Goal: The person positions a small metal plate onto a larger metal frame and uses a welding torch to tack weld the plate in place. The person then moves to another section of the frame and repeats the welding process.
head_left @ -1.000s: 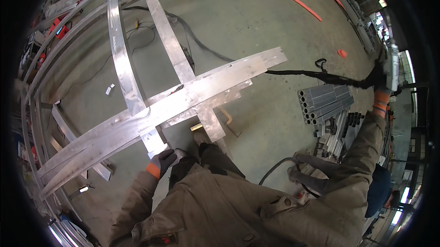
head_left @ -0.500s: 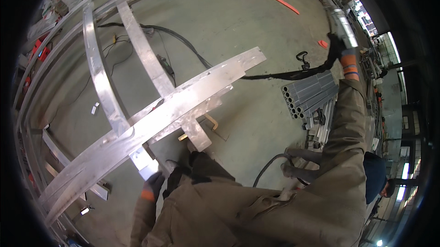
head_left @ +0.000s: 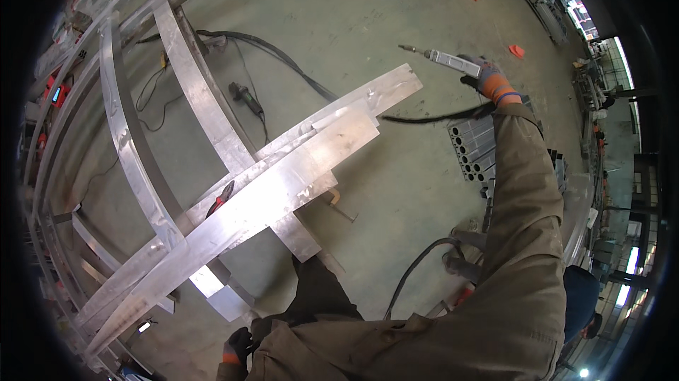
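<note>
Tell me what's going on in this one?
A person in brown work clothes stands over a curved aluminium frame on a concrete floor. The gloved right hand holds a corded tool out above the floor, past the frame's end. The gloved left hand hangs low beside the frame, holding nothing visible.

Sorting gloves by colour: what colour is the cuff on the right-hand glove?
Orange cuff on the right hand, seen in the head view.

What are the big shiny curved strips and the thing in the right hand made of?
The curved strips look like bare metal, probably aluminium: silvery, brushed, glaring with reflected light. The tool in the right hand seems metal too, grey with a thin tip; its black cable looks rubbery.
</note>
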The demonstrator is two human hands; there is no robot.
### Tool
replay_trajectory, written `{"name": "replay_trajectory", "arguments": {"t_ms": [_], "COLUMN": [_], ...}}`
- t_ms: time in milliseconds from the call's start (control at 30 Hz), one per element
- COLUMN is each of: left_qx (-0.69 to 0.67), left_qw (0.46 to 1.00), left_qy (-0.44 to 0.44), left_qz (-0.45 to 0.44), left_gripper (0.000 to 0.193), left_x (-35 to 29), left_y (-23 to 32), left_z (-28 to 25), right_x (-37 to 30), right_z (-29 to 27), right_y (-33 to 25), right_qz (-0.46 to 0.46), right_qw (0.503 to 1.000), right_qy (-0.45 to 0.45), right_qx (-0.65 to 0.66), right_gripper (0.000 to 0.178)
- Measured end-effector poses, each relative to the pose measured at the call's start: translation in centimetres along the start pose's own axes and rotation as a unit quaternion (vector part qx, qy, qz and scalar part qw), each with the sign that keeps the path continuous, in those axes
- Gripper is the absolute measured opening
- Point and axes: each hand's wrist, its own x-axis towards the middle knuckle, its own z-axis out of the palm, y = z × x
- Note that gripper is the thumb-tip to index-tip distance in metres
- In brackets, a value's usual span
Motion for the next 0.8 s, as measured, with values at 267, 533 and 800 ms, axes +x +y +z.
{"name": "replay_trajectory", "arguments": {"t_ms": [267,533,800], "left_qx": [-0.033,0.008,0.097], "left_qw": [0.998,0.999,0.953], "left_qy": [0.007,-0.011,-0.074], "left_qz": [-0.051,0.044,0.277], "left_gripper": [0.045,0.051,0.059], "left_x": [1.3,2.9,0.4], "left_y": [-1.1,-0.6,13.8], "left_z": [-1.8,0.3,8.2], "right_x": [6.7,9.4,0.7], "right_z": [-2.9,-16.5,-33.6], "right_y": [-3.7,-11.5,-23.4], "right_qz": [-0.008,-0.216,-0.241], "right_qw": [0.969,0.912,0.889], "right_qy": [0.026,0.348,0.385], "right_qx": [-0.244,-0.015,0.046], "right_gripper": [0.055,0.054,0.053]}}
